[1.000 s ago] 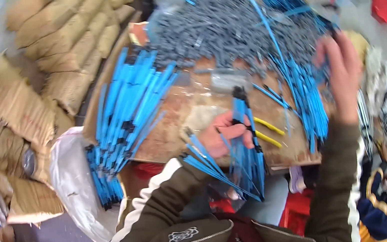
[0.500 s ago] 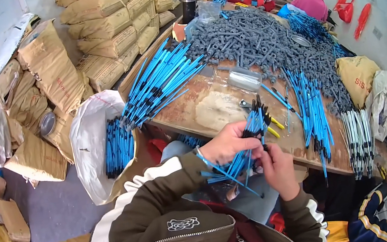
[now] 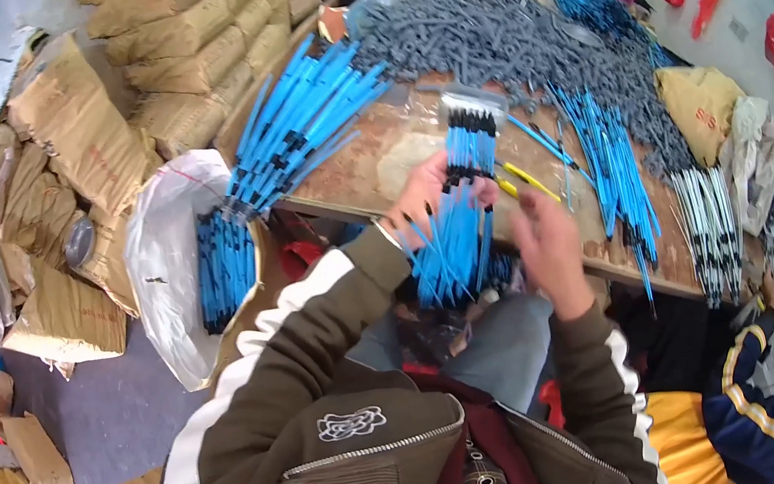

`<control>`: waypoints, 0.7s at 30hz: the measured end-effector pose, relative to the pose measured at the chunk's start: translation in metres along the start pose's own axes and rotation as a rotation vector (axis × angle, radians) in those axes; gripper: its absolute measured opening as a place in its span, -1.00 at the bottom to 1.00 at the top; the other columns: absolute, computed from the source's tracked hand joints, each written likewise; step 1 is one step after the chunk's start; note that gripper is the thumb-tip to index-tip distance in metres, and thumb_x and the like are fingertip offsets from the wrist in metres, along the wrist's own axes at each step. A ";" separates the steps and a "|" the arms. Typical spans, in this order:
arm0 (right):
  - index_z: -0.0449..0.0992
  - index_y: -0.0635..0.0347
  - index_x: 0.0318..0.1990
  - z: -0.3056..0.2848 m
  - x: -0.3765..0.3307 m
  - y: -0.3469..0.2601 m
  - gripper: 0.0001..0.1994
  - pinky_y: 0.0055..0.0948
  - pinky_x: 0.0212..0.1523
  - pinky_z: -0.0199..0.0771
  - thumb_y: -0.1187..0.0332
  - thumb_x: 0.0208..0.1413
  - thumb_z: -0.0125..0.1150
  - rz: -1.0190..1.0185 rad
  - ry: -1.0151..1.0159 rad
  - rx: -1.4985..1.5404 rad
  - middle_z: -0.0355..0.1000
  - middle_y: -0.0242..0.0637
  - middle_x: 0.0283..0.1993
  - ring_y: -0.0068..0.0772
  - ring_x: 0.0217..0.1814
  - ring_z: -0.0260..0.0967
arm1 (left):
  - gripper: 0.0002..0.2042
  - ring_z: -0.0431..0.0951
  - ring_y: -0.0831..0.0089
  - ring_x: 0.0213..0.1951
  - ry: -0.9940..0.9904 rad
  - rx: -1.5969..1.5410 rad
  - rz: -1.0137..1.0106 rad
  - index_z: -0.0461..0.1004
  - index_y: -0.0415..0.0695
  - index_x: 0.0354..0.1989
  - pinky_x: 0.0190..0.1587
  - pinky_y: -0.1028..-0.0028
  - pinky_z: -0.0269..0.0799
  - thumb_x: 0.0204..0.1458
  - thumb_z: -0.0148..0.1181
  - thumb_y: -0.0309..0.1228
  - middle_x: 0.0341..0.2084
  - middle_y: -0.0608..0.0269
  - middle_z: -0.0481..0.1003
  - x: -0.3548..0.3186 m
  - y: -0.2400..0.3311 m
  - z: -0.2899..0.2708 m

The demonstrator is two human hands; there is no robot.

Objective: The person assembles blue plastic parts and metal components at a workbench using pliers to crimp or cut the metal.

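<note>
Bundle of blue rods (image 3: 458, 221) gripped in the left hand (image 3: 426, 197) over the bench (image 3: 413, 152) edge, right hand (image 3: 544, 242) just beside it, fingers loosely spread and holding nothing, grey parts heap (image 3: 496, 32) beyond, loose blue rods (image 3: 613, 166) to the right, white sack (image 3: 170, 266) to the left.

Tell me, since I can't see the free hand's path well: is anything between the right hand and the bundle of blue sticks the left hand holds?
Nothing visible. The right hand hovers open just right of the bundle of blue sticks gripped by the left hand, with only a bare gap between them above the table edge.
</note>
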State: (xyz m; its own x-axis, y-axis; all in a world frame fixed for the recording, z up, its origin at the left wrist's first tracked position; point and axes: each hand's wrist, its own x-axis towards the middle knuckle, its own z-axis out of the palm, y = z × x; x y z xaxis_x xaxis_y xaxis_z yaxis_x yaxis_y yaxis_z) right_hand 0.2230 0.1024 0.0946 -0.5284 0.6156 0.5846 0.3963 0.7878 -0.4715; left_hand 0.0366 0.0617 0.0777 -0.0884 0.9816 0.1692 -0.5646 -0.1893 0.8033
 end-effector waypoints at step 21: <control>0.37 0.31 -0.06 0.033 0.050 0.008 -0.69 -0.51 -0.15 0.37 0.35 0.06 0.11 0.034 -0.114 0.374 0.42 -0.12 -0.17 -0.37 -0.20 0.42 | -0.86 0.52 0.45 -0.32 0.200 0.093 -0.385 0.43 -0.26 -0.22 -0.23 0.46 0.44 0.05 0.04 -0.56 -0.41 0.21 0.51 -0.048 -0.016 -0.011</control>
State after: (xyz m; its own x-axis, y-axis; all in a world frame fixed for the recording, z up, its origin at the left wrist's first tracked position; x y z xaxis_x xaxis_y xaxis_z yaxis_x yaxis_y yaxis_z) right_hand 0.1749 0.1390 0.0987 -0.6084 0.6186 0.4972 0.1253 0.6935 -0.7095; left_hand 0.0409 0.0181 0.0507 -0.0483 0.9648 -0.2586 -0.5122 0.1984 0.8357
